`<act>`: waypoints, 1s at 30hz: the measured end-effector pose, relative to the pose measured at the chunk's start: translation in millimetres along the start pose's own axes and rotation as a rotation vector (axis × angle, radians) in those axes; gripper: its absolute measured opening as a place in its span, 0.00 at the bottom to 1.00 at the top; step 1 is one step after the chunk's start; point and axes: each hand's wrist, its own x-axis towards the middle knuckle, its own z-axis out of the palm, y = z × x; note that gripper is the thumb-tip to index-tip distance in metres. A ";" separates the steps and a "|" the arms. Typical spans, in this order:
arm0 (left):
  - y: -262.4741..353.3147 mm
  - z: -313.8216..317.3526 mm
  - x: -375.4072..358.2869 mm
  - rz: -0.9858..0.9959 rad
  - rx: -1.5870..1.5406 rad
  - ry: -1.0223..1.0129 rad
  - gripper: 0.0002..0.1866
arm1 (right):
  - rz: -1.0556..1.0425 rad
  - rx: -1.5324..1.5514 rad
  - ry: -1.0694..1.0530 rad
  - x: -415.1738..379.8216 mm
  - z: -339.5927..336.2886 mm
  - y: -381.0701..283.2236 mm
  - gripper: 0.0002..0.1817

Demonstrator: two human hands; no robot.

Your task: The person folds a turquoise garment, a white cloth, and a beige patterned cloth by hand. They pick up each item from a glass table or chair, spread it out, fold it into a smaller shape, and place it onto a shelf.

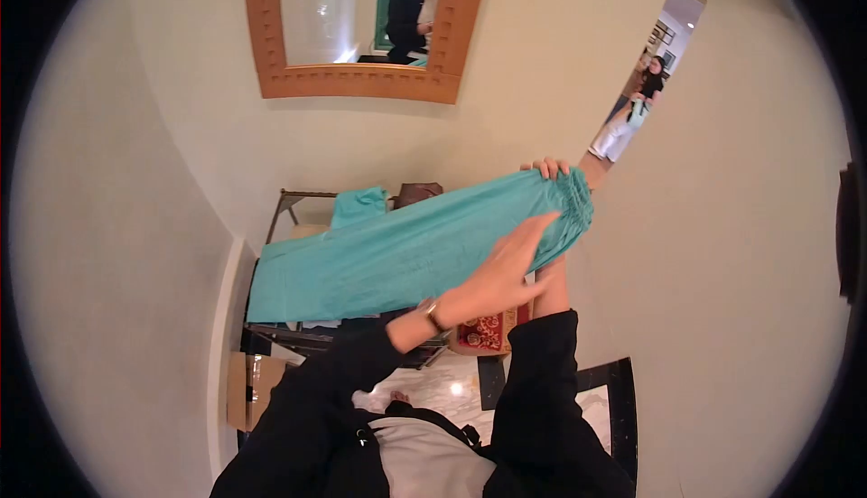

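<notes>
A pair of turquoise trousers point(388, 259) with a gathered elastic waist stretches across the middle, seemingly folded lengthwise. Its waist end is at the upper right and its hem end lies over the rack on the left. My right hand point(548, 168) grips the waist end from behind; its fingertips curl over the top edge, and the garment hides the rest of it. My left hand point(506, 272), with a watch at the wrist, is in front of the fabric just below the waistband. Its fingers are extended and slightly blurred, nothing held in them.
Under the garment stands a dark metal rack point(282, 204) bearing a folded turquoise cloth point(358, 206) and a brown bag point(417, 194). A cardboard box point(237, 391) sits at lower left, a red patterned cushion point(480, 334) beside the rack. Wood-framed mirror point(361, 84) and narrow mirror point(652, 74) hang on the walls.
</notes>
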 end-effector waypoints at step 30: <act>-179.5 28.2 -294.8 -0.523 0.871 -0.447 0.55 | -0.229 -0.252 0.433 -133.7 31.6 -236.0 0.05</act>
